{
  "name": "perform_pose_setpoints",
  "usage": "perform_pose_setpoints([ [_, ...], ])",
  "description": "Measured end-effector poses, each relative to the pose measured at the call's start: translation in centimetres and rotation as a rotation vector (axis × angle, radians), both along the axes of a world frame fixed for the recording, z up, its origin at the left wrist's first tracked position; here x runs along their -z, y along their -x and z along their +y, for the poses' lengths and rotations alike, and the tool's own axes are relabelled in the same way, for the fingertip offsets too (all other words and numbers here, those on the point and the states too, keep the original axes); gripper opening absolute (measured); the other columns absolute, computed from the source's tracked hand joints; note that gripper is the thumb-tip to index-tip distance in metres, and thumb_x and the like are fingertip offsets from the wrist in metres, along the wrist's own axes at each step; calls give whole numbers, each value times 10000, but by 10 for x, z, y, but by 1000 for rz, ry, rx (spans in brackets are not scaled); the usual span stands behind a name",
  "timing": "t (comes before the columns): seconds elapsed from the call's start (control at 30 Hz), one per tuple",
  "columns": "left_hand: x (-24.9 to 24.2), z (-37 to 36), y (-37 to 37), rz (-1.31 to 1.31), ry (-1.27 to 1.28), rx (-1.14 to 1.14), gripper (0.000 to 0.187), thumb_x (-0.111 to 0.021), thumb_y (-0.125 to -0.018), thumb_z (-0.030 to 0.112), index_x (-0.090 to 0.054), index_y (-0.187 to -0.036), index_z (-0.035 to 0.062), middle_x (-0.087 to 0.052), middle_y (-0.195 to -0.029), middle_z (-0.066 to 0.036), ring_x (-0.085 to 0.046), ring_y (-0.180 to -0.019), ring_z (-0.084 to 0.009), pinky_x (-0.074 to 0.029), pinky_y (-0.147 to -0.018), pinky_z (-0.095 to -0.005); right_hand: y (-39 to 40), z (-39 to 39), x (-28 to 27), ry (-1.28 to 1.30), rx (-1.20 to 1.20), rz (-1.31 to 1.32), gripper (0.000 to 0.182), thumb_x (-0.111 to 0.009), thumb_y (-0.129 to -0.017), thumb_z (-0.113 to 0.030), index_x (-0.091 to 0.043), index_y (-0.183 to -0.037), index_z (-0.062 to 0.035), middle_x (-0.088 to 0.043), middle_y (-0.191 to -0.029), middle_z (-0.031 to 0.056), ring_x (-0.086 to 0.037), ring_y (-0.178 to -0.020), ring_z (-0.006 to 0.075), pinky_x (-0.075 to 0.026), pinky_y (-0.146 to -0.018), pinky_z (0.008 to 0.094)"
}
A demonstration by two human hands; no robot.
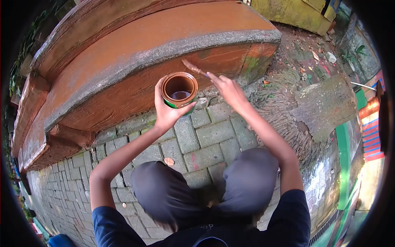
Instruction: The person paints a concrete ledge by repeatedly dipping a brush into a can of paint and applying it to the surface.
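Observation:
My left hand [169, 116] is wrapped round a paint can [180, 103], its open top tipped toward me. Brown paint coats the can's rim and inner wall, and a green label shows below the rim. In my right hand [228, 91] is a paintbrush [195, 68], gripped by its handle. The brush's brown-stained bristles point up and left, overlapping the riser [164, 73] of the step just beyond the can. That riser is reddish brown, with a rough grey edge [177, 48] along its top.
An orange-brown step surface [164, 31] curves away behind the riser. Grey paving bricks [185, 138] lie under me, with a dry leaf [169, 161] on them. Tree roots [284, 99] and a weathered slab [325, 105] are at right. A yellow panel [288, 14] stands at the back.

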State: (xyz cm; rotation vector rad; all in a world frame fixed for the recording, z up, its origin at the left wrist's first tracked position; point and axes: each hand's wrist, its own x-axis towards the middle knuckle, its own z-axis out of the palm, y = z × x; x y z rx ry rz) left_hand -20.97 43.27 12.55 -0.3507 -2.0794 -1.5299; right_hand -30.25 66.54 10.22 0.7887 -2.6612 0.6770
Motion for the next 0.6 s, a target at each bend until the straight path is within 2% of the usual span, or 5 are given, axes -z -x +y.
perform_pose_setpoints([
  [0.1, -2, 11, 4, 41, 34, 12, 1038, -924, -597, 210, -287, -1384, -18, -479, -1308, -174, -503, -1241, -260, -410, -1072, -400, 14, 45, -43, 204, 221, -264, 287, -536, -983, -152, -632, -1249, -98, -651, -723, 224, -680, -703, 355, -531, -610, 401],
  [0.17, -13, 25, 2, 10, 6, 40, 1033, -925, -594, 210, -295, -1381, -17, -487, -1302, -172, -510, -1235, -259, -413, -1071, -400, 53, 90, -11, 348, 81, 192, 280, -575, -969, -195, -650, -1197, -52, -649, -713, 225, -682, -675, 317, -499, -590, 401],
  [0.27, -15, 40, 5, 26, 25, -3, 1030, -928, -587, 194, -301, -1377, -14, -502, -1291, -167, -518, -1225, -257, -416, -1068, -398, 34, 106, -13, 431, 233, 74, 285, -564, -971, -205, -641, -1168, -13, -644, -764, 251, -658, -668, 377, -472, -585, 442],
  [0.37, -16, 52, -2, -8, -91, -59, 1010, -926, -589, 170, -313, -1371, -9, -508, -1290, -161, -523, -1221, -252, -419, -1067, -396, 13, 74, -8, 471, 325, -22, 302, -489, -980, -117, -574, -1212, 57, -589, -678, 272, -636, -626, 375, -442, -579, 477],
  [0.6, -4, 37, 1, 28, -194, -281, 946, -913, -611, 129, -344, -1355, -3, -515, -1281, -134, -526, -1201, -233, -428, -1048, -384, -16, -26, 31, 690, 180, -25, 355, -450, -980, -48, -471, -1265, 163, -610, -866, 303, -625, -803, 436, -466, -697, 488],
])
